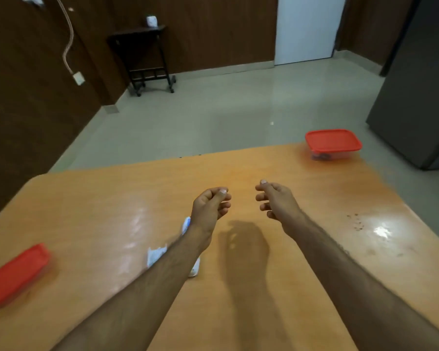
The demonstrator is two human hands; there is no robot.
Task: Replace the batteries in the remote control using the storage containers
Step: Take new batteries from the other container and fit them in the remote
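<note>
Hands hover above the orange table (238,287), well apart from each other: the left hand (211,206) and the right hand (276,201) both have loosely curled fingers and hold nothing. A white remote control (189,228) lies on the table under the left forearm, mostly hidden, with a blurred white piece (156,255) just beside it. One red-lidded container (333,144) sits at the far right corner, another red-lidded container (14,274) near the left edge.

White remote (188,225) mid-table; red-lidded containers (333,144) (15,273) lidded, far-right, near-left.
</note>
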